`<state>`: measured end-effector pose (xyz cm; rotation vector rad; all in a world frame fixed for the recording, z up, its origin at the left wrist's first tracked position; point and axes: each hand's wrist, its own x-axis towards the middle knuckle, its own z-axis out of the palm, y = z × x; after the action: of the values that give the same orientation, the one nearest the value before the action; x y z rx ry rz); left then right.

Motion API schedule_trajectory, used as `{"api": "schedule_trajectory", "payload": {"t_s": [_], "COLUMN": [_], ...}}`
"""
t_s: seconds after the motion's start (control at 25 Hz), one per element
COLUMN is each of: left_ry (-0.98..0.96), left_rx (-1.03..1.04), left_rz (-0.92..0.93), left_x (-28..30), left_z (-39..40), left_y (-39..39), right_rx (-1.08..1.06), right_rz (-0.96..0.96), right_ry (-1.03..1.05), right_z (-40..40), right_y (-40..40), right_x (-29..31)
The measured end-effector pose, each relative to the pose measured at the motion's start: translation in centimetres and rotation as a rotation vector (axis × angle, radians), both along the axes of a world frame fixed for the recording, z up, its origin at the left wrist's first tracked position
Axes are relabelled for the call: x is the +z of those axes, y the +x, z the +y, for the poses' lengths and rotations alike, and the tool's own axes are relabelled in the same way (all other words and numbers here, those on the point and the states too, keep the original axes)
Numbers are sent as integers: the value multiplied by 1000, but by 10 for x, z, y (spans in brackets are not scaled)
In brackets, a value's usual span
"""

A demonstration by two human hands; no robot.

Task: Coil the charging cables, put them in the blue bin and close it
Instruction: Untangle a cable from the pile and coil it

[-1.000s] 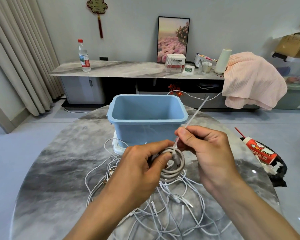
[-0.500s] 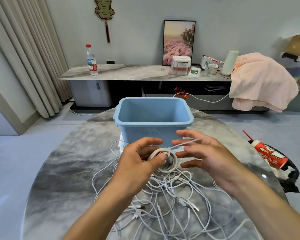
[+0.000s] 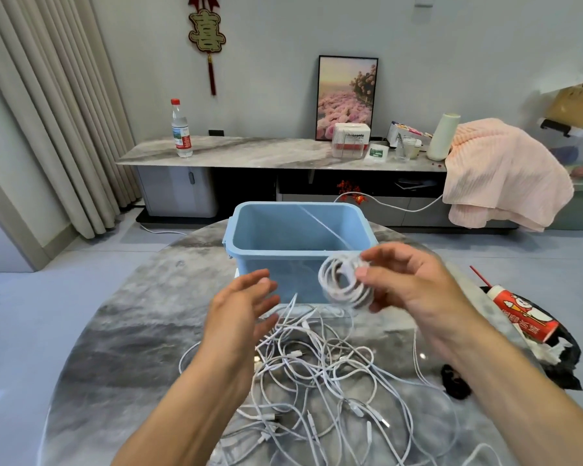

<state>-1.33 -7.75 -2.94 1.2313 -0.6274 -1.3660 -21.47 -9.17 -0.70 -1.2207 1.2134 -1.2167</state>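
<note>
Marble table (image 3: 122, 334): right hand (image 3: 414, 290) pinches coiled cable (image 3: 344, 280) beside blue bin (image 3: 266, 264); left hand (image 3: 241, 307) spread, released.

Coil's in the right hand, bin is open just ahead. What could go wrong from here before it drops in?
1. The coiled cable is only pinched at one edge by the right hand, with nothing tying it; the loops may spring apart.
2. A strand seems to run from the coil over the blue bin; it could end up draped over the rim.
3. The left hand hangs open over the loose cables, where it might snag them.
</note>
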Motion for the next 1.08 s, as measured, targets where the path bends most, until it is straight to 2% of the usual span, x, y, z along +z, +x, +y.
{"api": "schedule_trajectory", "payload": {"t_s": [0.08, 0.2, 0.32, 0.36, 0.4, 0.52, 0.64, 0.72, 0.84, 0.88, 1.0, 1.08], "left_ry": [4, 8, -13, -24, -33, -42, -37, -36, -25, -22, -19, -29], "left_rx": [93, 118, 102, 101, 103, 111, 94, 93, 111, 121, 116, 88], "left_rz": [34, 22, -35, -51, -56, -43, -41, -52, -47, -41, -52, -69], "left_x": [4, 8, 10, 11, 12, 15, 15, 13, 12, 12, 12, 10], "left_z": [-3, -4, -3, -3, -2, -4, -3, -1, -3, -5, -5, -3], "left_y": [8, 10, 10, 11, 12, 14, 9, 6, 7, 7, 7, 6], "right_rx": [-189, -367, -242, -201, -189, -174, -33, 7, 27, 82, 318, 340], "right_rz": [130, 512, 1080, 1181, 1198, 1093, 1108, 1079, 1005, 1073, 1568, 1729], "right_ry": [-150, -304, -246, -212, -204, -214, 5, 71, -92, -191, -401, -499], "right_z": [-25, -77, -113, -116, -111, -76, -39, -32, -44, -51, -68, -78], "right_y": [1, 12, 31, 33, 32, 18, 1, -5, 11, 21, 63, 74], "right_x": [24, 46, 40, 32, 22, -28, -86, -111, -125, -128, -131, -128]}}
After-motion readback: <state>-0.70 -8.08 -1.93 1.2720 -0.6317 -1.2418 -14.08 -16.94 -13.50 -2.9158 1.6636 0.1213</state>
